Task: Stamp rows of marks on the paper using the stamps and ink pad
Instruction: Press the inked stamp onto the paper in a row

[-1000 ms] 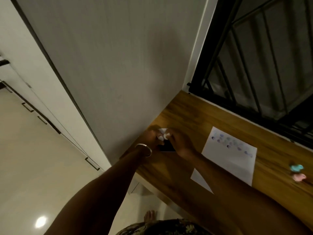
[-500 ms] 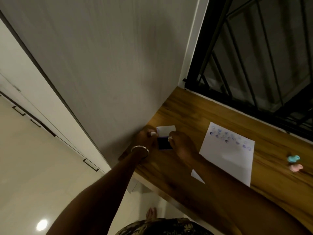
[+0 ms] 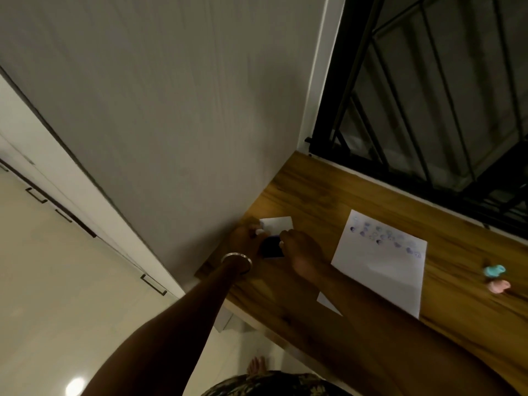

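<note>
Hiding the dark ink pad point(image 3: 271, 248), both hands' point(image 3: 300, 251) grip stays unclear.

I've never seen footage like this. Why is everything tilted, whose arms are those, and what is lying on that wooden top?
There is no machine here. A person wears a wide-angle camera on the head, so you look down along their own arms, and the room tilts with the head. Both hands meet at the wall end of the wooden desk: the left hand, with a bangle on the wrist, and the right hand are handling a small dark ink pad whose white lid stands open. To the right lies the paper, already bearing rows of bluish marks. Further right lie two small stamps, one blue and one pink, untouched.
</note>
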Demonstrator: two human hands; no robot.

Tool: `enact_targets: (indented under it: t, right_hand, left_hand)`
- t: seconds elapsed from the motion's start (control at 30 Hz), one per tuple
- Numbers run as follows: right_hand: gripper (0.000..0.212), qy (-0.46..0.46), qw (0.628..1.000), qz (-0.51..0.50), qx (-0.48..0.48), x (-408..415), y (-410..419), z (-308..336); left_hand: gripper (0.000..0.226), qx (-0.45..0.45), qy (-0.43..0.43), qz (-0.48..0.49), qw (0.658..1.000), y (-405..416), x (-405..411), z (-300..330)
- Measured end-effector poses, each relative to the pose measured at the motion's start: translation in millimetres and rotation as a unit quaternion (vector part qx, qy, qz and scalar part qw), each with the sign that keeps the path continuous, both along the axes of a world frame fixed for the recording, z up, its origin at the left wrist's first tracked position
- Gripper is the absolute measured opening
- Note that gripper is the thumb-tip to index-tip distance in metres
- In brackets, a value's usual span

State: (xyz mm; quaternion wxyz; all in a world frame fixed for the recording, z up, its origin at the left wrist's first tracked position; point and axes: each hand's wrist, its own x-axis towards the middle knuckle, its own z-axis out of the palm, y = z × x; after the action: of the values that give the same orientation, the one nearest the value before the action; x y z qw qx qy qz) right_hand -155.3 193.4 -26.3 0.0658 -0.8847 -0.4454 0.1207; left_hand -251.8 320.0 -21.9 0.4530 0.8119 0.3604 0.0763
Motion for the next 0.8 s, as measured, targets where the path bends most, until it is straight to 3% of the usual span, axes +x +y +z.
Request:
enact_targets:
  t: [0.23,0.37,0.6,0.7,0.8]
  right_hand:
    - [0.028,-0.005,0.996,-0.059,0.069,21,-43,10]
    - [0.029,-0.052,0.989,-0.117,0.072,48,-89,11]
    - [0.03,-0.085,0.957,-0.27,0.069,84,-163,15]
    - [0.028,-0.088,0.949,-0.297,0.054,92,-182,17]
    - [0.03,-0.082,0.943,-0.318,0.051,97,-191,19]
  left_hand:
    - [0.017,0.032,-0.085,0.025,0.996,-28,36,11]
    - [0.017,0.044,-0.047,0.0,0.998,-55,67,9]
    - [0.012,0.087,-0.028,-0.124,0.988,-117,118,6]
    - [0.024,0.006,-0.012,-0.204,0.979,-140,136,6]
    - [0.029,0.042,0.011,-0.283,0.958,-159,152,2]
